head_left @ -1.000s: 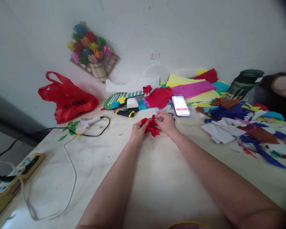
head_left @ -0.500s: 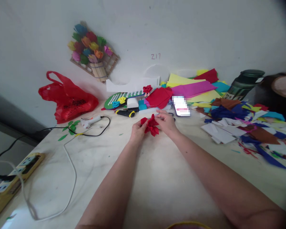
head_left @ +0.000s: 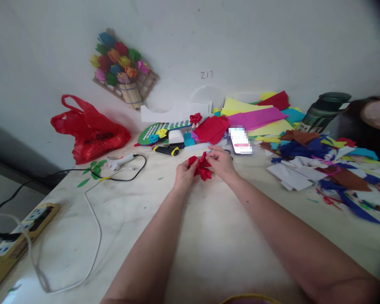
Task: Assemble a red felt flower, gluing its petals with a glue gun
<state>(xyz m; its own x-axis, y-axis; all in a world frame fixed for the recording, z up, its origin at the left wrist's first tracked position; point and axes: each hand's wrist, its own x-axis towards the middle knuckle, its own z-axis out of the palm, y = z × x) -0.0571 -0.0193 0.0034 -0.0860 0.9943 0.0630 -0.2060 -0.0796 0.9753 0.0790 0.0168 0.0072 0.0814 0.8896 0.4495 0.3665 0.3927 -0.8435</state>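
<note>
A small red paper flower (head_left: 201, 167) is held between both my hands over the pale table (head_left: 209, 236). My left hand (head_left: 184, 174) pinches its left side. My right hand (head_left: 221, 162) pinches its upper right petals with the fingertips. Just beyond my hands lie a phone (head_left: 240, 141), a folded red sheet (head_left: 213, 128) and a black and yellow cutter (head_left: 166, 150).
A glue gun (head_left: 122, 161) with its black cable lies to the left, by green paper leaves (head_left: 95, 167) and a red plastic bag (head_left: 88, 131). Coloured paper sheets (head_left: 256, 116) and scraps (head_left: 332, 169) cover the right side, beside a dark green bottle (head_left: 326, 110). A power strip (head_left: 25, 228) sits at the left edge.
My hands and the red flower have barely shifted; the fingers of my right hand have worked slightly along the petals.
</note>
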